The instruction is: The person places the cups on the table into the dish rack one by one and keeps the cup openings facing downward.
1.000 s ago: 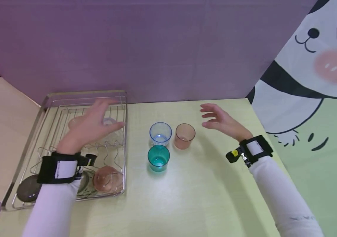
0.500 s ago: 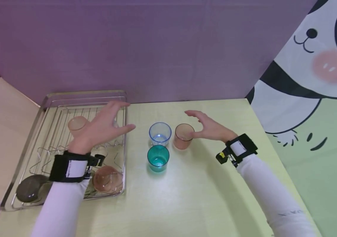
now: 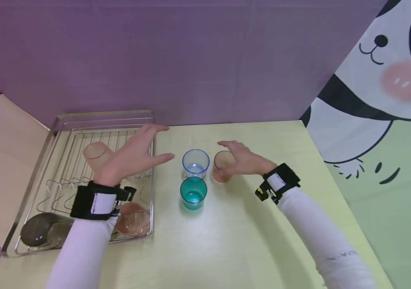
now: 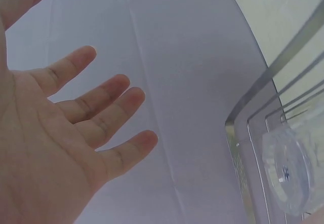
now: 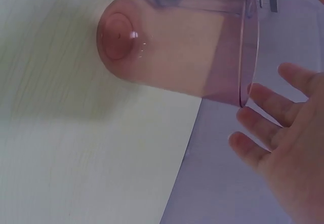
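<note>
My right hand [image 3: 245,159] is at a pink glass [image 3: 220,176] standing upright on the table, with fingers and thumb spread about its rim. In the right wrist view the fingertips [image 5: 244,145] lie beside the rim of the pink glass [image 5: 177,46]; whether they touch it I cannot tell. Left of that stand a clear blue-rimmed glass [image 3: 195,162] and, nearer to me, a green glass [image 3: 193,193]. My left hand [image 3: 134,157] hovers over the right part of a wire dish rack [image 3: 66,160], fingers and thumb apart, holding nothing.
Tilted in the rack are a pale pink glass [image 3: 98,153], a dark grey glass [image 3: 35,230] and a pink glass [image 3: 133,218]. A clear glass [image 4: 288,168] shows there in the left wrist view. A purple wall [image 3: 205,60] rises behind the table [image 3: 205,249].
My right hand has moved left and slightly down to the pink glass. The left hand has shifted right across the rack, uncovering the pale pink glass. The glasses have stayed put.
</note>
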### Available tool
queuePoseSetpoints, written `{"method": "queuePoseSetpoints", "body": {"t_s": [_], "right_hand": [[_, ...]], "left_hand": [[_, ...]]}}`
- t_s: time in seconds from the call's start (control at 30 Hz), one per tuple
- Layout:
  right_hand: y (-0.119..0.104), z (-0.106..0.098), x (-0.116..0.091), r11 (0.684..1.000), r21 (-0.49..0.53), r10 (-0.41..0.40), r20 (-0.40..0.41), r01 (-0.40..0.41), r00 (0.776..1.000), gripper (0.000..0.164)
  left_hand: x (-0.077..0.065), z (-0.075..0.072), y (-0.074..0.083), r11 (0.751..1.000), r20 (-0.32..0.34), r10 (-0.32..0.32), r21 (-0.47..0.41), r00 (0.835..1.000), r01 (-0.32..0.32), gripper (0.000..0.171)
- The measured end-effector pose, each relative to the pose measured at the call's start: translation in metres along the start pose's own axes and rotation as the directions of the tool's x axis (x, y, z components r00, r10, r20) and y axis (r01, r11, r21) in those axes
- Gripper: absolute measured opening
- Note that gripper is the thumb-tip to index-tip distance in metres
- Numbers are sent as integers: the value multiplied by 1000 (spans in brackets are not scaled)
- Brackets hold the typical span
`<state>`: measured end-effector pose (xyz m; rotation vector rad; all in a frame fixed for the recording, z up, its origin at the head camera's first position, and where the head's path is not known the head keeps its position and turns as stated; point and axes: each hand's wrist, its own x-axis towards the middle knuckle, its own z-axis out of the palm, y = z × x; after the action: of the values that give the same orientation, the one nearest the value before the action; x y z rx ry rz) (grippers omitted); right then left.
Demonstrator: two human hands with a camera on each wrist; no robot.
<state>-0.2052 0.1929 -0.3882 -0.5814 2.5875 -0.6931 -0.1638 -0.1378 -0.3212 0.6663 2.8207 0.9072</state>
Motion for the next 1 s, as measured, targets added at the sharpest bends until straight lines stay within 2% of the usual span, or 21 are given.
{"method": "queuePoseSetpoints", "body": {"t_s": [0.27, 0.5, 0.77, 1.0], "right_hand": [[-5, 8, 10, 998, -57, 7, 31, -5, 999, 93], [-8, 15, 14, 995, -82, 62, 67, -56, 996, 89], [-7, 23, 17, 992, -91, 88, 22, -86, 996, 85], [-5, 28, 20, 991, -106, 78, -4, -78, 997, 76]], "left_hand": [[9, 9, 5, 999, 28, 15, 35, 999, -16, 76], [15, 22, 7, 999, 58, 33, 23, 998, -34, 77], [18, 31, 8, 997, 65, 70, 4, 995, -71, 76], [16, 35, 5, 998, 76, 62, -4, 995, -62, 75]]}}
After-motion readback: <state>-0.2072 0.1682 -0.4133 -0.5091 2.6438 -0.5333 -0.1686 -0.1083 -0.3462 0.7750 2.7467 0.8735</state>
